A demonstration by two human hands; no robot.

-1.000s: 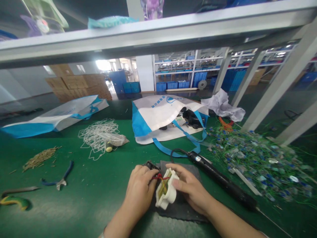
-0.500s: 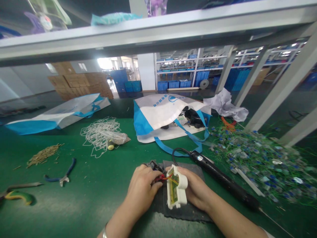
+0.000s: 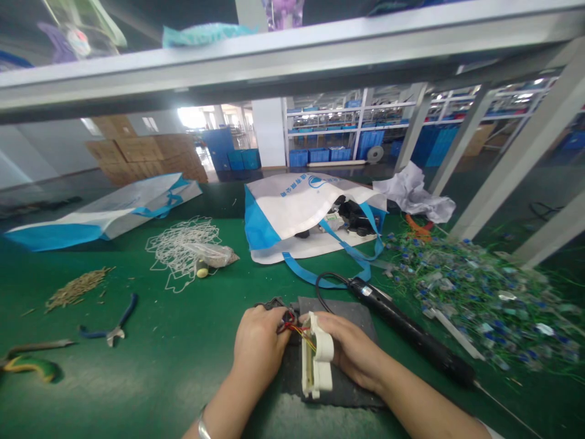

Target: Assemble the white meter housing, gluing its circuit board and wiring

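My right hand (image 3: 351,350) is closed around a white plastic housing (image 3: 316,360), held on edge over a dark grey mat (image 3: 361,314) on the green table. Red and yellow wires (image 3: 296,329) run from the housing to a small black part (image 3: 274,303). My left hand (image 3: 258,347) is closed on that black part and the wires. A black electric screwdriver (image 3: 406,332) with a cord lies just right of my right hand.
Blue-handled pliers (image 3: 112,326) and a pile of small brass parts (image 3: 75,288) lie left. A white net (image 3: 180,250), two white-and-blue bags (image 3: 292,213) (image 3: 105,213) and crumpled white paper (image 3: 411,195) sit farther back. A heap of green-wired parts (image 3: 475,292) covers the right. A metal shelf beam (image 3: 292,61) crosses overhead.
The white housing has turned from showing its open face to standing edge-on, and has shifted slightly toward me. My left hand stays at the wires and black part.
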